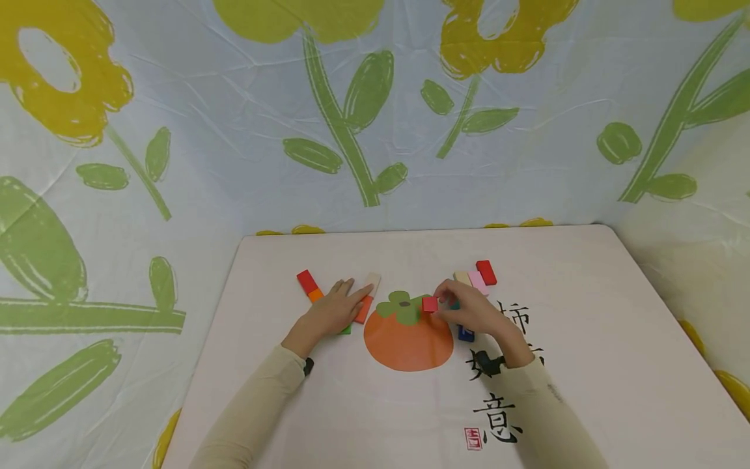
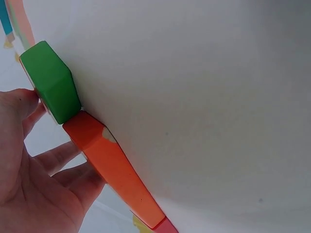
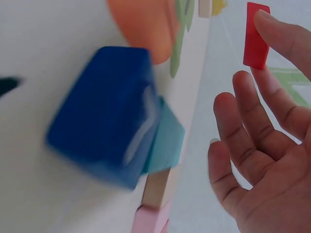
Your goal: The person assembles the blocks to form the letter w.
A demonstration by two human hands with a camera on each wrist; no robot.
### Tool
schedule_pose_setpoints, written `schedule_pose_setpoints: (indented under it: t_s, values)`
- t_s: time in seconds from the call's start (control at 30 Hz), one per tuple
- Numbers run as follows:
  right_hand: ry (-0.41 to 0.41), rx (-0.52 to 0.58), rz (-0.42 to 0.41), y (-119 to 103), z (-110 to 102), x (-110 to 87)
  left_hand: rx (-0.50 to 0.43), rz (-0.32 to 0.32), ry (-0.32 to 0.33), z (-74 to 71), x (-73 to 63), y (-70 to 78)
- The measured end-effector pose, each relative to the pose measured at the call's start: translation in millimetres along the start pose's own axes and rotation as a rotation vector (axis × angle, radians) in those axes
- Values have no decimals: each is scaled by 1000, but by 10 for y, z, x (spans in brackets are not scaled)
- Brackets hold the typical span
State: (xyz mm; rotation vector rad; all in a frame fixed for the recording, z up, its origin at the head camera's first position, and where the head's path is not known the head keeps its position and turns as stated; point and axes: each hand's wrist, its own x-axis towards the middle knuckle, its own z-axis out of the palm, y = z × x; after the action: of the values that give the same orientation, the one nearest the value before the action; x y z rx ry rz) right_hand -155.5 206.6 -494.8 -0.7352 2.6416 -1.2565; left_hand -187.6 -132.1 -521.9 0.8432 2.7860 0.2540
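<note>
My right hand (image 1: 473,311) pinches a small red block (image 1: 430,304) between thumb and index finger, above the printed persimmon's green leaves. In the right wrist view that red block (image 3: 256,36) stands upright in the pinch while the other fingers are loosely extended. On the left, my left hand (image 1: 331,311) rests over a group of blocks with its fingers spread. Its thumb touches a green block (image 2: 51,82) in the left wrist view, and other fingers lie behind an orange block (image 2: 116,170). A red block (image 1: 306,281) and a cream block (image 1: 373,282) extend past the left hand.
Beside the right hand lie a blue block (image 1: 466,333), a teal block (image 3: 165,138), a pink block (image 1: 478,282), a tan block (image 1: 462,277) and another red block (image 1: 486,272). The pale tabletop (image 1: 351,417) bears a printed persimmon (image 1: 407,348) and black characters (image 1: 498,420).
</note>
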Motion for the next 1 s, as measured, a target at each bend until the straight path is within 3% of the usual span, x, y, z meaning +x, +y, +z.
schedule_pose_setpoints:
  t_s: [0.17, 0.43, 0.7, 1.0]
  values:
    - [-1, -3, 4, -40, 16, 198, 3, -9, -3, 7, 9, -4]
    - [-2, -17, 94, -37, 71, 535, 6, -25, -28, 12, 21, -8]
    - [-7, -13, 74, -15, 145, 876, 4, -47, -44, -1, 23, 0]
    - [-10, -15, 135, 30, 290, 1152, 6, -43, -42, -6, 30, 6]
